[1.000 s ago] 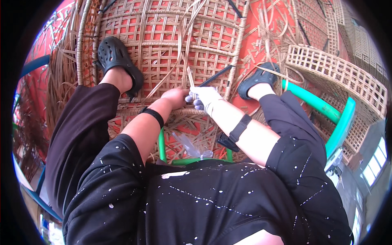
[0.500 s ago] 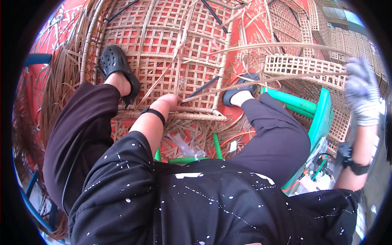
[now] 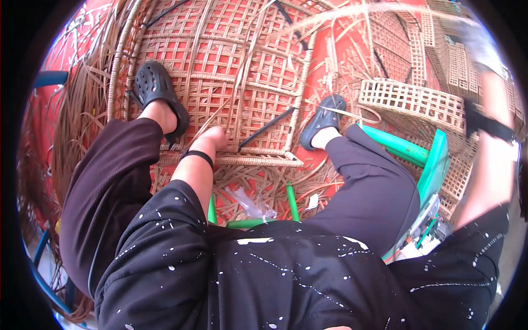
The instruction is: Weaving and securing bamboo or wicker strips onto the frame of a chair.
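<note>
A large woven rattan panel (image 3: 192,91) lies before me, strips criss-crossing inside a wrapped frame. Close to its near edge, my bare left hand (image 3: 216,137) rests on the weave with fingers curled in; what they pinch is hidden. My right hand (image 3: 483,48), in a pale glove, is raised at the far right and smeared by motion. A long, blurred rattan strip (image 3: 374,9) runs to this hand, which appears closed on it. Another loose strip (image 3: 253,41) stands up across the panel's weave.
My dark clogs (image 3: 324,118) flank the panel, one on its left part, one beside its right edge. Bundled fibres (image 3: 91,115) hang at the left. Woven rattan pieces (image 3: 412,99) stack at the right, beside a green plastic chair (image 3: 432,165). Cut strips litter the red floor covering.
My right hand has swung up and away, carrying the long strip higher. My left hand has shifted slightly left along the panel's near edge.
</note>
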Demonstrator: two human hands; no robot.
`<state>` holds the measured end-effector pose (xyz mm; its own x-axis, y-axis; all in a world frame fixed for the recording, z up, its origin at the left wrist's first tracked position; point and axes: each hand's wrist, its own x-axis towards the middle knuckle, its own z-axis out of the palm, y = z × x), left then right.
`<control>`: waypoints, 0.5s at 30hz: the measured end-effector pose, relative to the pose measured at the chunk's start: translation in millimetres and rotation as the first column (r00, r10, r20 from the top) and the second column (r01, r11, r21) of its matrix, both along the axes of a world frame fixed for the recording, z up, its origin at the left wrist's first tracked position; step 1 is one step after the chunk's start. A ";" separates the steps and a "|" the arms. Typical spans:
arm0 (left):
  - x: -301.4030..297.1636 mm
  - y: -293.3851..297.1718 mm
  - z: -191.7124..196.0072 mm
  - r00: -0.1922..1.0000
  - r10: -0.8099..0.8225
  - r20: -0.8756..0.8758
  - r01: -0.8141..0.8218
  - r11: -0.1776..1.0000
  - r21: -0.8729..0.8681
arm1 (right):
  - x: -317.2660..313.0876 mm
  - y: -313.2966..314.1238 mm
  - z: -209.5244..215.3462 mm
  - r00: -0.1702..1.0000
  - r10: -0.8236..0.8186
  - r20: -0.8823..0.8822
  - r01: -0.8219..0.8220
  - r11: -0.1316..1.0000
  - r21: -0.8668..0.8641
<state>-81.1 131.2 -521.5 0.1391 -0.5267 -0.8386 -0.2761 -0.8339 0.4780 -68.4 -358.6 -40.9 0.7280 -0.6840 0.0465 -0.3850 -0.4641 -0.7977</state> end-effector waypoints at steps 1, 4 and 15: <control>-3.4 2.2 -8.6 1.000 0.001 -0.004 -0.001 1.000 0.019 | 6.9 24.9 -64.7 0.999 0.006 -0.038 0.005 0.962 0.275; -4.2 26.0 -18.5 0.994 -0.036 0.101 0.034 0.999 0.027 | -4.3 142.7 -240.3 0.815 0.489 -0.313 -0.333 0.836 0.437; 14.4 9.2 -4.7 0.928 -0.346 0.138 0.332 0.937 0.110 | -119.8 372.3 -463.0 0.845 0.250 -0.473 0.429 0.213 0.878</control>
